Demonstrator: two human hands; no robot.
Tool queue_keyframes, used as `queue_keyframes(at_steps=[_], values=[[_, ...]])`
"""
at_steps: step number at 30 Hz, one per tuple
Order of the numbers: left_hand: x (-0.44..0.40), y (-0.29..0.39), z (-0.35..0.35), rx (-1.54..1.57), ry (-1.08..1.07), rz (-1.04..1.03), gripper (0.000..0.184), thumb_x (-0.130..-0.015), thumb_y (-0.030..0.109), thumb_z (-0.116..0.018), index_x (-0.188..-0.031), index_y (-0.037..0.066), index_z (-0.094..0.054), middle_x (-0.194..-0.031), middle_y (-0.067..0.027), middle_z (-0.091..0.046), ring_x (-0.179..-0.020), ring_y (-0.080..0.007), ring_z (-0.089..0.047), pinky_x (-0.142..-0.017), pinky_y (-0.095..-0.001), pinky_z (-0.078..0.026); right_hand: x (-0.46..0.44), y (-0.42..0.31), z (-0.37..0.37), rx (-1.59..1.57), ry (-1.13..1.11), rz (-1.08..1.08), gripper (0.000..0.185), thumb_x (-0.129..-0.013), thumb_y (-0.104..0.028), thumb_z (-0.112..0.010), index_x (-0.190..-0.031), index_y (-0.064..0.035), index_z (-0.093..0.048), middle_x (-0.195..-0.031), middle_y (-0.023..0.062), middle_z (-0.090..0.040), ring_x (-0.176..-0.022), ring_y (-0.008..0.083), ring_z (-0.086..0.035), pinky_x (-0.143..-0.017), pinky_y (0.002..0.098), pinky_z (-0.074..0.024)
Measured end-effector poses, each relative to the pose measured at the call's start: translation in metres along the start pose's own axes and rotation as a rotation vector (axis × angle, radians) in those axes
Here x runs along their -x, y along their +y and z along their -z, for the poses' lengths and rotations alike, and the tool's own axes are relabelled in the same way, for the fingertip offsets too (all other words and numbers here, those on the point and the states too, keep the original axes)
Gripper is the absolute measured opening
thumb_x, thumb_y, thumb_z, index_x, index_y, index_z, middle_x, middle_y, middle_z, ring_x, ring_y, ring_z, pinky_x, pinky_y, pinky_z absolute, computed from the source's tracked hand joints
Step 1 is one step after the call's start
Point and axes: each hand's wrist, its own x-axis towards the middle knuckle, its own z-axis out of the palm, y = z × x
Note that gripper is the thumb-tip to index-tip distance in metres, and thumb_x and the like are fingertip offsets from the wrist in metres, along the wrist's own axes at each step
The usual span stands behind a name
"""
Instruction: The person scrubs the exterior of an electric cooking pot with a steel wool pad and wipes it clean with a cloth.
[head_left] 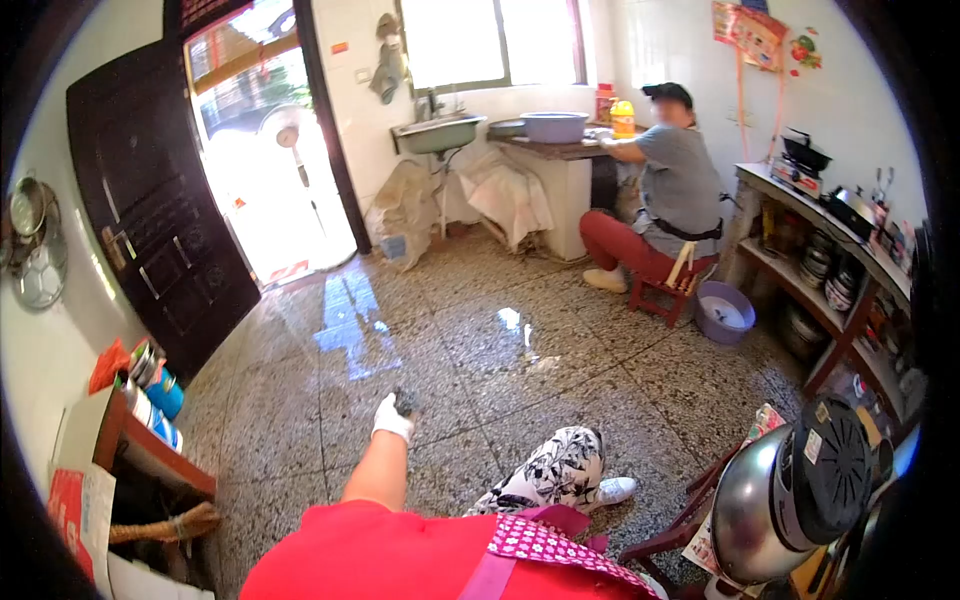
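Head view showed work at a stage that was hard to judge: the left hand (pixel 386 420), in a white glove (pixel 396 424), had a small dark object (pixel 405 402) at its fingertips, so by appearances that piece was in use or being carried and not yet set down. Nothing in sight marked a finished part or told how much was left. Bright patches (pixel 350 330) on the terrazzo floor (pixel 450 440) looked like reflected light, though whether any of it was wet could not be told. As for pose, the forearm (pixel 378 472) reached out from the red top (pixel 350 550), away from the body, the hand out ahead above the floor; whether it touched the floor was unclear. The fingers seemed bent around the dark object, probably grasping it, but they were too small to make out singly, and the object's kind could not be told. It sat at the far end of the gloved hand, over the middle of the floor, to the left of the floral trousers (pixel 560 465). The right hand was out of view, so its fingers could not be told. Across the room, a co-worker (pixel 680 165) sat on a low wooden stool (pixel 658 300), an arm reaching toward the counter (pixel 550 149), with a purple bucket (pixel 723 312) just beside the stool.
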Motion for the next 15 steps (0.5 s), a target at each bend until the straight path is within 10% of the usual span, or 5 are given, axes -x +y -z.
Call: queue_keyframes(at_steps=[2,5,9,11,15], values=[[0.011,0.020,0.005,-0.075,0.013,0.011,0.026,-0.095,0.037,-0.054,-0.105,0.015,-0.064,-0.109,-0.0081,-0.067,-0.098,-0.0284,-0.062,-0.077,-0.0548,-0.050,0.012,0.033,-0.014,-0.030,0.244,0.022,0.010,-0.089,-0.019,-0.067,-0.081,-0.0140,-0.066,-0.069,-0.0032,-0.059,-0.077,0.0144,-0.059,-0.082,0.0343,-0.0464],[0.007,-0.061,-0.043,-0.010,-0.045,0.100,0.029,-0.094,0.038,-0.054,-0.107,0.015,-0.064,-0.111,-0.0063,-0.067,-0.098,-0.0293,-0.062,-0.078,-0.0531,-0.051,-0.076,-0.063,0.053,-0.209,-0.038,0.079,0.014,-0.096,-0.014,-0.055,-0.105,-0.0098,-0.066,-0.084,0.0018,-0.058,-0.084,0.0161,-0.058,-0.082,0.0340,-0.0456],[0.029,-0.013,0.006,-0.112,0.051,0.024,0.032,-0.095,0.038,-0.055,-0.116,0.015,-0.062,-0.115,-0.0049,-0.066,-0.099,-0.0297,-0.062,-0.077,-0.0533,-0.053,-0.018,-0.001,0.074,0.391,0.109,0.283,0.045,-0.099,-0.021,-0.050,-0.138,0.0000,-0.044,-0.099,0.0128,-0.063,-0.094,0.0252,-0.060,-0.090,0.0343,-0.0484],[0.021,-0.014,0.005,-0.080,0.055,0.082,0.030,-0.095,0.037,-0.056,-0.113,0.014,-0.062,-0.113,-0.0062,-0.065,-0.099,-0.0298,-0.062,-0.076,-0.0512,-0.054,-0.015,0.012,0.049,0.025,0.217,0.213,0.040,-0.096,-0.025,-0.053,-0.130,-0.0054,-0.049,-0.077,0.0051,-0.059,-0.071,0.0232,-0.057,-0.069,0.0432,-0.0484],[0.034,-0.031,-0.004,-0.099,0.136,0.084,0.028,-0.095,0.037,-0.055,-0.110,0.014,-0.062,-0.110,-0.0071,-0.066,-0.098,-0.0304,-0.062,-0.074,-0.0505,-0.056,-0.007,-0.017,0.040,0.127,0.008,0.311,0.039,-0.098,-0.019,-0.050,-0.131,0.0019,-0.049,-0.085,0.0091,-0.059,-0.079,0.0211,-0.057,-0.083,0.0380,-0.0497]])
